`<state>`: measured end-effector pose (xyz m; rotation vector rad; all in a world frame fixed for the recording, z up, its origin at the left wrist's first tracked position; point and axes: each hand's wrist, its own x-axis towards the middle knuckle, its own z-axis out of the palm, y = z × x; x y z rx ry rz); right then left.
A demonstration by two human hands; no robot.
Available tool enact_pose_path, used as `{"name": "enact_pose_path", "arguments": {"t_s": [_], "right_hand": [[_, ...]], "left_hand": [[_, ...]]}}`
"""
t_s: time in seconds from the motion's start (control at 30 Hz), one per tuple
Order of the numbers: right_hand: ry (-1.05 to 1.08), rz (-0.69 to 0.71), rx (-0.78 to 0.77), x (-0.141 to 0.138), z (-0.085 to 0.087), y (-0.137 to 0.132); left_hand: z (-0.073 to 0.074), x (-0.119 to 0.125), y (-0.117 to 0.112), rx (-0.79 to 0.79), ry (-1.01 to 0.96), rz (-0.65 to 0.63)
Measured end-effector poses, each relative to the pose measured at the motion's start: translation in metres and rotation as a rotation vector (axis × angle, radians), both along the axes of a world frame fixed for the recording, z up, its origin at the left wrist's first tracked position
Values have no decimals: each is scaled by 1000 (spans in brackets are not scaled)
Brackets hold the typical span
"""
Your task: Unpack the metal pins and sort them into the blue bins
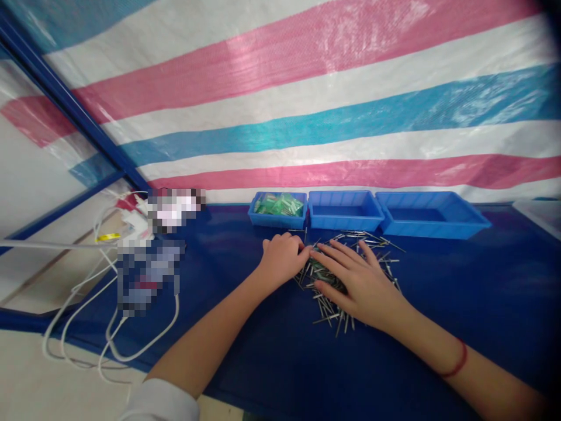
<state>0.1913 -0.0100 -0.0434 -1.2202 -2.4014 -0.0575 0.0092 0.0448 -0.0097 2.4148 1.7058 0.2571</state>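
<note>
Sorting appears barely begun: the pins (380, 245) lie in one loose pile on the worktop (460, 292), right hand (357, 283) spread flat on it, left hand (283, 257) curled at its left edge, any pinch hidden, while behind the pile only the left bin (276, 221) holds green parts (279, 204).

Thin, shiny metal pins (326, 307) lie on a matt dark-blue tabletop (460, 304). At twelve o'clock stand smooth blue plastic bins (346, 219), backed by a glossy woven plastic sheet (307, 88). Smooth white plastic cables (109, 345) lie at nine o'clock.
</note>
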Motion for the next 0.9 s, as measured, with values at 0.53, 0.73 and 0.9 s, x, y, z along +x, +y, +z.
{"name": "enact_pose_path", "arguments": {"t_s": [0.53,0.73,0.9], "right_hand": [[3,-28,-11,-1,-1,-2],[4,-30,-28,-1,-1,-4],[96,-59,-27,1,-2,-4]], "left_hand": [[18,-2,-15,76,-136,2],[19,-6,-19,88,-269,11],[24,-8,-20,67,-574,73]]}}
